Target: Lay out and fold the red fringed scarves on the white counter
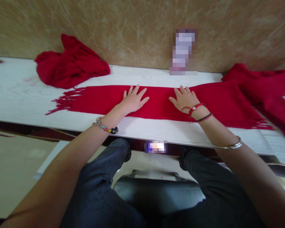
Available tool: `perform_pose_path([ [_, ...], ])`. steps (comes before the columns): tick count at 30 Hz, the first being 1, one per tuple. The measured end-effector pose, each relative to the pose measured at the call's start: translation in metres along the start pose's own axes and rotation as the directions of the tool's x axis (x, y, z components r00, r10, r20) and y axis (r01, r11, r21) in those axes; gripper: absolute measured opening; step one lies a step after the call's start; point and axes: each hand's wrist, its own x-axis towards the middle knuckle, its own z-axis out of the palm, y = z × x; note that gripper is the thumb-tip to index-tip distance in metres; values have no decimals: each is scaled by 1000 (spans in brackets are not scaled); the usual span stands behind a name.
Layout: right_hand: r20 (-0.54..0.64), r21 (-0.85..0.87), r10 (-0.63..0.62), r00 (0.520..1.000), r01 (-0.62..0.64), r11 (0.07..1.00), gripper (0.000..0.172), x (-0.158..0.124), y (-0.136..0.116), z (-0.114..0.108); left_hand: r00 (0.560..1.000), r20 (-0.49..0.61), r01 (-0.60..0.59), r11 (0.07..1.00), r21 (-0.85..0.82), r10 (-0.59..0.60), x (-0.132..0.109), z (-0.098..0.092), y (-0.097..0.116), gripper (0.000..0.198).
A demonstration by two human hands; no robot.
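Note:
A long red scarf point(156, 103) with fringed ends lies stretched flat along the white table point(144, 129). Spread across its cloth, left of the middle, is my left hand point(134, 99), fingers apart and palm down. My right hand point(184, 99) rests flat on the same scarf, right of the middle, its fingers also spread. A strip of bare red cloth shows between the two hands. The left fringe point(64, 99) fans out loosely, while the right fringe point(261, 123) lies near the table's front edge. Neither hand grips the cloth.
A crumpled heap of red cloth point(72, 65) sits at the back left. More bunched red cloth point(270, 85) is at the far right, beside the scarf. Behind the table rises a brown marbled wall point(133, 31). A blurred-out pale object point(183, 50) leans there. Below is a dark seat point(159, 193).

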Motion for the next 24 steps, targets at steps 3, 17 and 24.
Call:
perform_pose_path([
  [3, -56, 18, -102, 993, 103, 995, 62, -2, -2, 1, 995, -71, -67, 998, -15, 66, 1, 1, -1, 62],
  [17, 139, -186, 147, 979, -120, 975, 55, -18, 80, -16, 995, 96, -8, 1000, -19, 10, 4, -4, 2, 63],
  [24, -137, -126, 37, 990, -55, 990, 57, -18, 64, -24, 997, 10, -82, 996, -34, 82, 5, 1, -2, 60],
])
